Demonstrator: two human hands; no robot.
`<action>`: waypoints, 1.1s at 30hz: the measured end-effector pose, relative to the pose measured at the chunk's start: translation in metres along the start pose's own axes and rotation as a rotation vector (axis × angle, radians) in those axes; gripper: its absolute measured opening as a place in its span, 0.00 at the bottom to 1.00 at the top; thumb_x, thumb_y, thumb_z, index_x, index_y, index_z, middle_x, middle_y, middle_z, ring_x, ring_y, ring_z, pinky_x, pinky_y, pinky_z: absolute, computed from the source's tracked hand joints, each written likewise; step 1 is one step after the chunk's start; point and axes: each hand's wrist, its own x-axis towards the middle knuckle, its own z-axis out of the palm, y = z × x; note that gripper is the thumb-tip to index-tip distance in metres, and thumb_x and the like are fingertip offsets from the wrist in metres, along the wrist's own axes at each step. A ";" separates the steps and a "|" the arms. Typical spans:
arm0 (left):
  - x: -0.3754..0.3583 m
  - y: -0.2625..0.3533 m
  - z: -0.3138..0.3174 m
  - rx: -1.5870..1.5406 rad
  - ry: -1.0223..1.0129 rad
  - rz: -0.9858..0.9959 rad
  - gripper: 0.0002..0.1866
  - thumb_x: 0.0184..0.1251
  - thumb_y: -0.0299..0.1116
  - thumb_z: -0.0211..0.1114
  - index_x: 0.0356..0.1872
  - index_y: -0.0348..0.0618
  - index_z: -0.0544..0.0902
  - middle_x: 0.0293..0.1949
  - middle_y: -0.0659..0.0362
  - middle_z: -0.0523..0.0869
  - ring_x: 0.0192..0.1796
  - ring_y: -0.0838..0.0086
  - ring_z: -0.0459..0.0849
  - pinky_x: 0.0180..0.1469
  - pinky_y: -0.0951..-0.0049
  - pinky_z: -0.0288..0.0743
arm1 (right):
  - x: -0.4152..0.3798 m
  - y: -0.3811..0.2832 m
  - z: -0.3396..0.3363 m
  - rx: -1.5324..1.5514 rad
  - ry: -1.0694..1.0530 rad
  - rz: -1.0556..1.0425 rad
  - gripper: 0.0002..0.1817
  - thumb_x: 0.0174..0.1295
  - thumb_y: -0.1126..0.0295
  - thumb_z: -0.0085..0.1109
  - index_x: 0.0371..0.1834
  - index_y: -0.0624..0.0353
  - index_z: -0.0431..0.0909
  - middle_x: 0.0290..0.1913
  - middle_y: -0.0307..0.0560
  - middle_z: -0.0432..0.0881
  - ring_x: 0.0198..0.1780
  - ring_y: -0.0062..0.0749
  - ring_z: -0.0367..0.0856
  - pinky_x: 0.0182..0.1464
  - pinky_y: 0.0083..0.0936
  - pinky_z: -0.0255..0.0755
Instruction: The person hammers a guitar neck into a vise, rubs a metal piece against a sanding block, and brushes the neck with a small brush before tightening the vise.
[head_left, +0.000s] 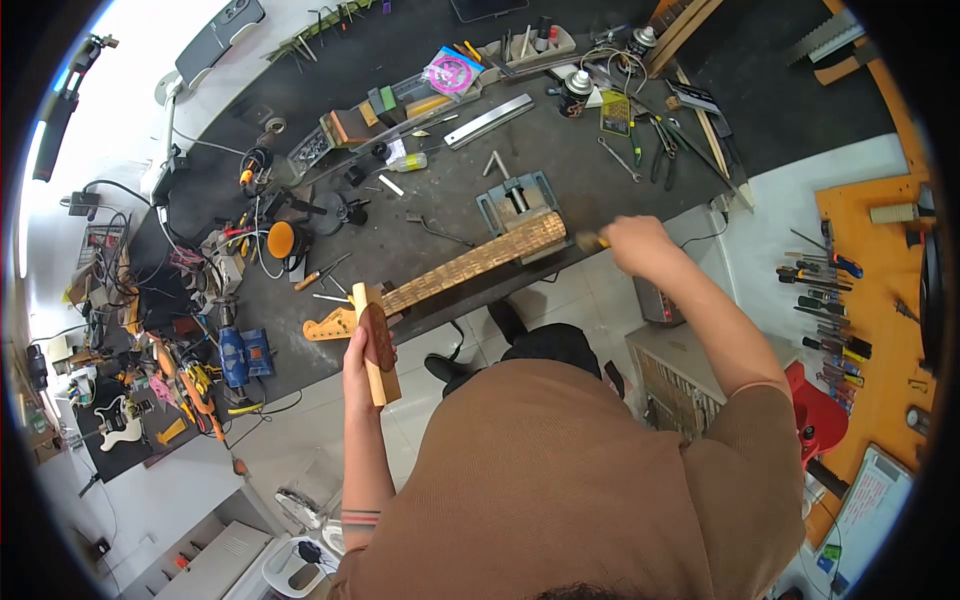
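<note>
A guitar neck (pixel 470 262), its fingerboard covered in patchy tan and brown, lies along the bench's front edge. The pale headstock (pixel 328 326) points left, and the other end rests by a grey drill-press vise (pixel 517 203). My left hand (pixel 356 365) is closed around a long wooden block (pixel 374 345) with a darker rounded side, held upright beside the headstock. To the right, past the neck's wide end, my right hand (pixel 640 245) is closed on a small tool with a yellowish handle (pixel 602 241). Its brownish head is blurred, so I cannot tell its kind.
On the dark bench lie a steel straight bar (pixel 490 122), a wrench (pixel 619 160), a spray can (pixel 575 92) and an orange-topped round pad (pixel 286 240). A blue drill (pixel 233 350) and tangled cables crowd the left. Screwdrivers (pixel 820 310) hang on the orange board at right.
</note>
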 end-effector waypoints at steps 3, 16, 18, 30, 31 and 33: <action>0.001 0.002 0.011 0.020 -0.042 -0.016 0.36 0.89 0.62 0.63 0.79 0.42 0.80 0.56 0.51 0.89 0.48 0.69 0.90 0.53 0.64 0.87 | 0.028 -0.035 -0.008 0.206 0.451 0.079 0.14 0.69 0.71 0.68 0.55 0.59 0.95 0.56 0.56 0.96 0.56 0.54 0.98 0.57 0.50 0.91; -0.005 0.002 0.028 -0.101 -0.012 0.023 0.37 0.87 0.60 0.65 0.80 0.41 0.79 0.57 0.53 0.89 0.52 0.70 0.89 0.57 0.65 0.86 | 0.049 -0.083 0.039 -0.128 0.361 -0.114 0.17 0.72 0.69 0.63 0.61 0.64 0.86 0.46 0.55 0.93 0.42 0.48 0.97 0.40 0.47 0.89; -0.008 -0.005 0.022 -0.156 0.016 0.051 0.35 0.89 0.59 0.62 0.80 0.41 0.79 0.56 0.52 0.90 0.51 0.69 0.90 0.55 0.64 0.87 | 0.025 -0.145 0.011 0.113 0.074 -0.400 0.20 0.69 0.72 0.61 0.63 0.55 0.88 0.46 0.58 0.94 0.48 0.54 0.97 0.43 0.52 0.89; -0.052 -0.025 -0.033 -0.722 0.081 0.115 0.37 0.93 0.66 0.51 0.75 0.40 0.80 0.54 0.45 0.91 0.46 0.61 0.91 0.51 0.57 0.87 | 0.047 -0.182 0.015 -0.100 0.182 -0.292 0.34 0.70 0.69 0.64 0.81 0.66 0.79 0.46 0.65 0.94 0.39 0.52 0.99 0.37 0.49 0.91; -0.055 -0.026 -0.036 -0.748 0.078 0.127 0.38 0.92 0.67 0.51 0.75 0.40 0.80 0.54 0.45 0.91 0.46 0.61 0.91 0.51 0.57 0.87 | 0.054 -0.216 0.021 -0.026 0.232 -0.345 0.34 0.72 0.70 0.62 0.83 0.67 0.77 0.45 0.64 0.94 0.38 0.51 0.98 0.36 0.48 0.91; -0.060 -0.028 -0.040 -0.756 0.107 0.134 0.38 0.92 0.67 0.51 0.76 0.40 0.80 0.54 0.45 0.91 0.46 0.61 0.91 0.51 0.57 0.86 | 0.069 -0.292 0.029 0.078 0.249 -0.442 0.28 0.74 0.70 0.61 0.77 0.69 0.80 0.44 0.61 0.94 0.38 0.50 0.98 0.33 0.50 0.89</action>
